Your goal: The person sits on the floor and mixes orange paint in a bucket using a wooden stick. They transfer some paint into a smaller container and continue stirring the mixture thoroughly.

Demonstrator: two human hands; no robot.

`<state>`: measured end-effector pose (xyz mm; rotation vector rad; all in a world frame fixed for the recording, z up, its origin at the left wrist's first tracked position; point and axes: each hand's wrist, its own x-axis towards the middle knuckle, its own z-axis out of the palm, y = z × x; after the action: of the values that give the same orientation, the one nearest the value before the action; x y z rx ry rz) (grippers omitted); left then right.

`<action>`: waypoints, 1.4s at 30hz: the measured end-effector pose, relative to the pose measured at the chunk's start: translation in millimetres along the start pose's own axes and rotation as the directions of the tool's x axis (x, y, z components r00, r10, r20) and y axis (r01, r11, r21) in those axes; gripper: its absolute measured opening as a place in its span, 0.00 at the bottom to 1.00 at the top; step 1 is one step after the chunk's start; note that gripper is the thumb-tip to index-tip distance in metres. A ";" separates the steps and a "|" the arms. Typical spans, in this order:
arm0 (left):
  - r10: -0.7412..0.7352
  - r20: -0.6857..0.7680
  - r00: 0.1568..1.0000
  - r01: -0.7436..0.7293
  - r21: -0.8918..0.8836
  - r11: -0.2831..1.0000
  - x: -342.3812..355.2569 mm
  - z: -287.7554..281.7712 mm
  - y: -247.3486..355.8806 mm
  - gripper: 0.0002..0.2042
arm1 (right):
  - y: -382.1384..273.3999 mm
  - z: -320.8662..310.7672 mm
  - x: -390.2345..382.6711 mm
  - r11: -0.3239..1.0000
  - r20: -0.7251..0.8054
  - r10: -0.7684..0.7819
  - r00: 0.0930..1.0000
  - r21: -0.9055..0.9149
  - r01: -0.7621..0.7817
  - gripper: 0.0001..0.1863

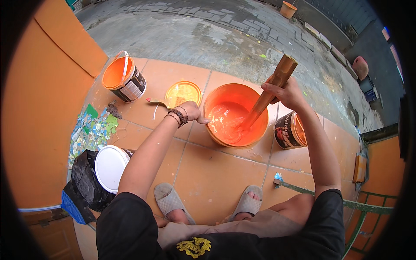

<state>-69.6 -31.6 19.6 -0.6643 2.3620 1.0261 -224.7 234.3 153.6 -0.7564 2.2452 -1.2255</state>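
An orange bucket [212, 104] of orange paint stands on the tiles in front of me. My right hand [281, 91] grips a wooden stick [277, 79], tilted with its lower end down in the paint. My left hand [194, 113] is closed on the bucket's left rim. Just behind that hand, a round orange lid [182, 89] lies on the tiles with a paintbrush [161, 102] resting by it. A dark-labelled can [285, 133] with orange paint on its inside stands to the right of the bucket, partly behind my right arm.
A handled paint can [133, 86] stands at the back left. A white-lidded container [110, 167], dark plastic [83, 173] and paint flakes [91, 134] lie beside the orange left wall [43, 108]. Green metal rails [373, 209] are at the right. Paving stretches beyond the tiles, with another bucket [288, 9] far back.
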 end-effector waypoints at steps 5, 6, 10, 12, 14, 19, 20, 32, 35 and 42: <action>0.012 0.015 1.000 -0.012 0.032 0.999 -5.3 -4.9 16.3 0.23 | 6.2 27.6 22.3 0.975 -0.106 -0.220 0.970 -0.039 0.217 0.11; 0.002 0.009 1.000 -0.002 0.037 0.999 -4.0 -3.9 17.1 0.23 | 1.9 35.6 21.2 0.963 -0.064 -0.268 0.961 -0.063 0.264 0.11; -0.035 -0.005 0.999 0.035 0.003 0.999 -6.0 -5.6 12.5 0.23 | -15.3 74.7 -1.9 0.895 0.032 -0.433 0.901 -0.106 0.434 0.10; -0.037 0.004 0.999 0.037 0.016 0.999 -5.1 -6.3 10.2 0.22 | -19.8 78.0 -15.2 0.900 0.107 -0.416 0.903 -0.096 0.426 0.11; -0.037 0.024 0.999 0.035 0.084 0.996 2.0 -5.3 8.8 0.22 | -15.7 68.8 -23.2 0.920 0.215 -0.355 0.910 -0.091 0.381 0.12; -0.068 0.078 0.995 0.065 0.043 0.997 2.4 -6.4 12.3 0.39 | -12.8 13.8 -18.4 0.999 0.168 0.015 0.986 0.028 -0.020 0.15; -0.069 0.070 0.995 0.067 0.035 0.997 3.2 -5.5 11.2 0.39 | -9.4 4.9 -11.8 0.999 0.115 0.031 0.993 0.013 -0.033 0.14; -0.049 -0.008 0.999 0.049 0.007 0.999 -5.7 -5.2 10.4 0.24 | -16.5 63.6 -4.9 0.964 0.176 -0.260 0.949 -0.011 0.266 0.13; -0.066 0.020 0.998 0.066 -0.014 0.998 -10.1 -7.9 14.9 0.30 | -20.0 39.2 -12.9 0.997 0.306 -0.073 0.949 0.053 0.059 0.12; -0.085 0.022 0.996 0.085 -0.015 0.996 -7.4 -7.6 15.1 0.33 | -1.5 2.9 18.0 0.992 -0.067 -0.070 0.995 -0.106 0.062 0.12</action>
<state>-74.7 -26.5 36.5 -0.7499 2.2886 1.0115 -235.8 219.9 151.0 -0.8449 2.3746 -1.1905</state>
